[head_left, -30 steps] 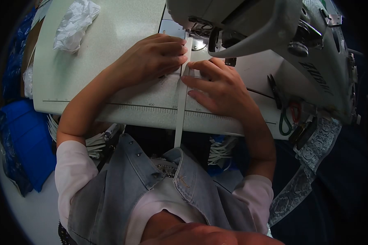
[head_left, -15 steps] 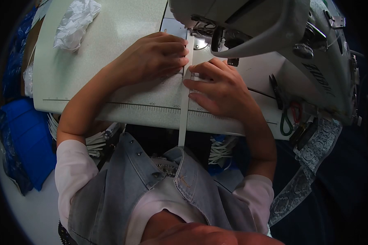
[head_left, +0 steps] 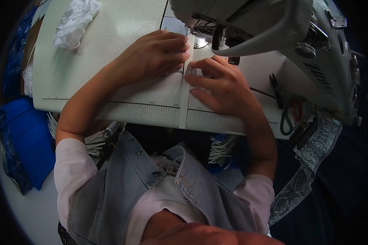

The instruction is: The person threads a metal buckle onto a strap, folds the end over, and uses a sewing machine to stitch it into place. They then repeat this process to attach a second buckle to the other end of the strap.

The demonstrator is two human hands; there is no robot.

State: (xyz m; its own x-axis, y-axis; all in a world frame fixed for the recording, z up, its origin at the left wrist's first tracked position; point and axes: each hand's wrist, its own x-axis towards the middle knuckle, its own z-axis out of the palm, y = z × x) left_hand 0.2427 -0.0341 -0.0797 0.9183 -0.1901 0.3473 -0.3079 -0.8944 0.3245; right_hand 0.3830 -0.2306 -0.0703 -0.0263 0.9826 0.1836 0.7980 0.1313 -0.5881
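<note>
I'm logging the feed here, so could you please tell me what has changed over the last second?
The white strip has slid away from the person, towards the sewing machine. Its loose end, earlier hanging to the lap, now ends at the table edge. The left hand and right hand edged forward with it, still pressing it flat.

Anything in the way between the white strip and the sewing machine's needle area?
Nothing visible. The white strip runs straight between the left hand and right hand, both pressing on it, up to the sewing machine, whose head partly hides the needle area.
</note>
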